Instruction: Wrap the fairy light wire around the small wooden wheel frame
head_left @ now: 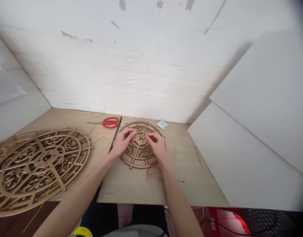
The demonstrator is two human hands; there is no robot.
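A round gold-coloured openwork disc [131, 163] with scrolls and spokes lies flat on the table. Above its left half is my left hand [125, 141], thumb and forefinger pinched together near the hub. My right hand [155, 143] hovers over the right half, its thumb and forefinger also pinched close to the hub. Whatever the fingertips hold is too small to make out. A thin dark strand [150, 164] runs down from the disc below my right hand.
More large gold openwork discs [84, 161] are stacked at the left, with a yellow wire [46, 197] hanging over the table edge. Red-handled scissors [110, 122] lie behind. A small white packet [162, 124] sits near the wall; a thin stick [198, 156] lies at right.
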